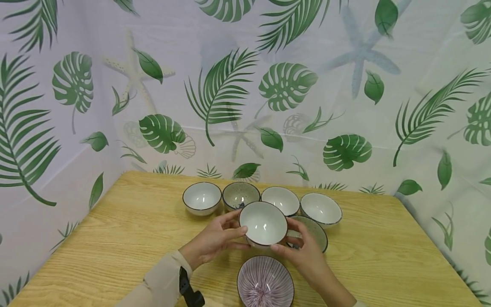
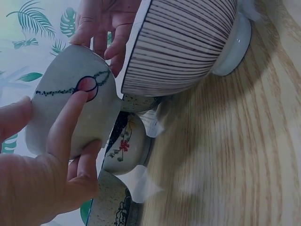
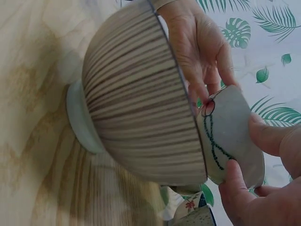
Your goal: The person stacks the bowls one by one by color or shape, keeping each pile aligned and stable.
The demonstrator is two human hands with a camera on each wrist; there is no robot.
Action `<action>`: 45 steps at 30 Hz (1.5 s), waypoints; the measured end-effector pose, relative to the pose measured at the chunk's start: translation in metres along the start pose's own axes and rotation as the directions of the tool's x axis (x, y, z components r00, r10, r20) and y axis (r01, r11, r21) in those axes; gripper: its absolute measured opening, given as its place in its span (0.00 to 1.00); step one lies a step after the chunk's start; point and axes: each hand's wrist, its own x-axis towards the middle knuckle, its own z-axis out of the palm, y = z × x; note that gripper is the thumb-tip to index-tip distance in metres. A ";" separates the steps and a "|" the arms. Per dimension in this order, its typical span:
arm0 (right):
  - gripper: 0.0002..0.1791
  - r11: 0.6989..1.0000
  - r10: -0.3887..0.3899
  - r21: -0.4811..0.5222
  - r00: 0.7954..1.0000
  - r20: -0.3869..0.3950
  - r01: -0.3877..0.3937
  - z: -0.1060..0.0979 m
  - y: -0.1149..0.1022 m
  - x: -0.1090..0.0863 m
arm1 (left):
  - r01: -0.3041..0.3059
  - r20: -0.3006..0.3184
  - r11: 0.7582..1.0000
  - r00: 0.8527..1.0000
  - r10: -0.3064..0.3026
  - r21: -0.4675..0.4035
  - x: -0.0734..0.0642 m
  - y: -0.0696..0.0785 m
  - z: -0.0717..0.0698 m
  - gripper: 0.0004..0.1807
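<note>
Both hands hold a small bowl [image 1: 263, 224] off the table, its white inside tipped toward me and its rim dark. Its pale outside has a green dotted band and a pink circle in the left wrist view. The left hand [image 1: 218, 238] grips its left side, thumb near the rim and fingers along the wall. On the opposite side the right hand [image 1: 303, 251] grips it, thumb at the lower rim. Just below, nearer me, a bowl with purple-brown stripes [image 1: 264, 281] stands upright on the table. A greenish speckled bowl [image 1: 316, 234] is partly hidden behind the right hand.
Along the back of the wooden table [image 1: 126, 238] stand a white bowl [image 1: 202, 197], a speckled brown bowl [image 1: 239, 194], another white bowl [image 1: 281, 199] and an oval-looking white bowl [image 1: 321, 208], close together. A leaf-patterned cloth [image 1: 230, 149] hangs behind the table.
</note>
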 end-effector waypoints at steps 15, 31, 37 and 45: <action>0.32 0.985 -0.134 0.095 0.984 -0.113 0.145 -0.008 0.003 -0.005 | -0.084 0.153 0.979 0.987 0.056 0.187 -0.006 0.011 -0.011 0.41; 0.31 0.939 -0.269 0.205 0.961 -0.065 0.277 -0.014 0.006 -0.015 | -0.182 0.057 0.935 0.983 0.173 0.305 -0.014 0.018 0.007 0.40; 0.36 0.949 -0.257 0.177 0.966 -0.038 0.260 -0.015 0.000 -0.019 | -0.223 0.086 0.913 0.975 0.206 0.341 -0.017 0.018 0.011 0.53; 0.37 0.958 -0.278 0.066 0.961 -0.008 0.277 -0.021 0.000 -0.020 | -0.259 0.157 0.901 0.964 0.217 0.349 -0.021 0.018 0.015 0.49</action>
